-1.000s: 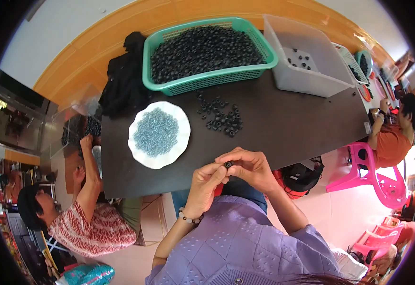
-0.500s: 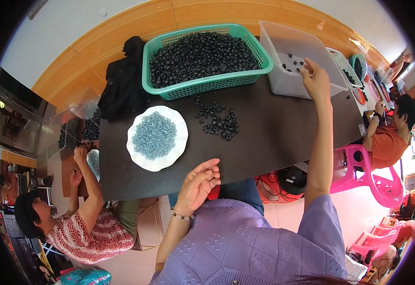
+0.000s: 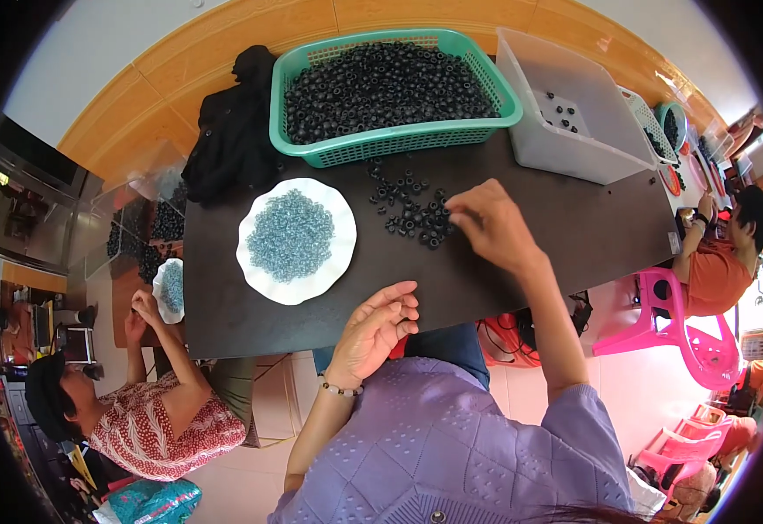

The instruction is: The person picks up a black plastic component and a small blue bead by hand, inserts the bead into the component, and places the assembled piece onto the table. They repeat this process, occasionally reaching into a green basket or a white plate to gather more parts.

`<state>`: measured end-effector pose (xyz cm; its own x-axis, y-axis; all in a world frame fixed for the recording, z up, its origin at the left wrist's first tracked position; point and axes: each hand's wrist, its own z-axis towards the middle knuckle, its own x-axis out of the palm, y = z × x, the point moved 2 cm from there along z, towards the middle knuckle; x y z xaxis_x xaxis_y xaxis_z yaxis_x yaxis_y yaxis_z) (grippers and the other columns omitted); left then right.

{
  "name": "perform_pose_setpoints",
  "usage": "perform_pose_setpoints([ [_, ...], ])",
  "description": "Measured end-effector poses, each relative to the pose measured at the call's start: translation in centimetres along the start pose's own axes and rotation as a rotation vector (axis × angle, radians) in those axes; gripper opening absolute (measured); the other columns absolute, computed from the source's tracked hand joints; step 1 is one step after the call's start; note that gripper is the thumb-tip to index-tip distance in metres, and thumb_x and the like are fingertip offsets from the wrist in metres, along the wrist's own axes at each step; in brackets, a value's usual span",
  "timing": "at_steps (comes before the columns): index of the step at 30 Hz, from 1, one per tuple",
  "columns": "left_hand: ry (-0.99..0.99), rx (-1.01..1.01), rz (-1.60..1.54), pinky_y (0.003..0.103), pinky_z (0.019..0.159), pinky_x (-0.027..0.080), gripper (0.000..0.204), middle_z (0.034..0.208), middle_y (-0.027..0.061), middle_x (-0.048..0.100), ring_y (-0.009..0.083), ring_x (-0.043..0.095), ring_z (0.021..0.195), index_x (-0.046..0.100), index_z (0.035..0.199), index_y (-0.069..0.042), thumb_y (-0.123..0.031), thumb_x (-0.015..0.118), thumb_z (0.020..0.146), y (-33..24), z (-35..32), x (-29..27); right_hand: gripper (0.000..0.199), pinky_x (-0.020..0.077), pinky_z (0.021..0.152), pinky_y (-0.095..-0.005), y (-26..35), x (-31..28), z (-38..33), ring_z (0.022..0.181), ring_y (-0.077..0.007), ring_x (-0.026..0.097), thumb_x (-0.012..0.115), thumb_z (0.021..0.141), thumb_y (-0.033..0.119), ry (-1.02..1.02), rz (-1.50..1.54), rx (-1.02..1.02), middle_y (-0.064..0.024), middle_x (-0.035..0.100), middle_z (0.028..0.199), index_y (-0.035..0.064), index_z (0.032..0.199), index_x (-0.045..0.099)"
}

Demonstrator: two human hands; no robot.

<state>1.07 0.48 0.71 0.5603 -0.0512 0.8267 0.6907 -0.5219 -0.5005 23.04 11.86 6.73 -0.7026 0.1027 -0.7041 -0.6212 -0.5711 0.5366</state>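
Observation:
My right hand (image 3: 492,225) reaches over the dark table (image 3: 539,262), its fingertips at the right edge of a small pile of loose black ring parts (image 3: 409,210); whether it pinches one I cannot tell. Resting at the table's near edge, my left hand (image 3: 377,327) has its fingers loosely curled and apart, with nothing visible in it. Left of the pile sits a white scalloped plate (image 3: 333,262) holding small pale blue rings (image 3: 290,234).
A green basket (image 3: 399,140) full of black rings stands at the back, beside it a translucent white bin (image 3: 573,140) with a few parts. Black cloth (image 3: 233,122) lies at the back left. Other people work at the left (image 3: 163,419) and right (image 3: 718,262). Pink chairs (image 3: 687,341) stand at the right.
My right hand left my left hand, reached out to the white bin, then came back to the loose pile of black rings. My left hand stayed near the table edge.

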Motion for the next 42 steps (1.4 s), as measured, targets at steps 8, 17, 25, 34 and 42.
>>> perform_pose_setpoints([
  [8,0.009,-0.005,-0.011,0.030,0.080,0.051,0.033,0.105,0.0083,0.061,0.0151,0.060,0.092,0.053,0.126,0.003,-0.008,0.053,0.095,-0.1,-0.3,-0.1,0.016,0.0466,0.081,-0.0364,1.4,2.8,0.2,0.098,-0.0282,0.052,0.074,0.072,0.009,0.017,-0.159,0.001,-0.0064,0.062,0.098,0.0052,0.087,0.068],
  [17,0.029,-0.017,-0.025,0.030,0.080,0.051,0.032,0.106,0.0081,0.061,0.0146,0.060,0.092,0.053,0.125,0.002,-0.010,0.053,0.096,-0.1,-0.2,-0.1,0.016,0.0476,0.081,-0.0366,0.8,4.1,0.2,0.099,-0.0275,0.052,0.077,0.070,0.012,0.032,-0.185,0.123,-0.0056,0.064,0.101,0.0040,0.082,0.070],
  [25,-0.082,0.058,-0.044,0.029,0.078,0.051,0.029,0.098,0.0065,0.062,0.0139,0.060,0.085,0.056,0.120,0.002,-0.015,0.054,0.097,-0.1,-0.5,0.2,0.020,0.0466,0.079,-0.0353,6.8,0.7,-0.1,0.099,-0.0267,0.051,0.077,0.068,0.007,-0.042,0.033,-0.058,-0.0060,0.064,0.102,0.0049,0.085,0.068],
  [34,0.065,0.141,0.011,0.027,0.077,0.050,0.032,0.095,0.0048,0.065,0.0110,0.059,0.082,0.060,0.118,-0.001,-0.025,0.057,0.097,-1.1,-1.9,1.2,0.024,0.0481,0.076,-0.0369,11.8,-0.1,-1.5,0.092,-0.0285,0.053,0.076,0.064,0.009,0.012,0.047,-0.301,-0.0046,0.062,0.104,0.0063,0.086,0.066],
  [42,0.002,0.138,-0.027,0.028,0.076,0.050,0.026,0.096,0.0044,0.065,0.0123,0.059,0.080,0.064,0.113,-0.002,-0.021,0.060,0.095,-1.0,-2.8,0.3,0.030,0.0468,0.074,-0.0363,12.7,1.0,-1.5,0.091,-0.0278,0.053,0.080,0.062,0.014,0.074,0.061,-0.366,-0.0037,0.064,0.103,0.0083,0.088,0.068],
])
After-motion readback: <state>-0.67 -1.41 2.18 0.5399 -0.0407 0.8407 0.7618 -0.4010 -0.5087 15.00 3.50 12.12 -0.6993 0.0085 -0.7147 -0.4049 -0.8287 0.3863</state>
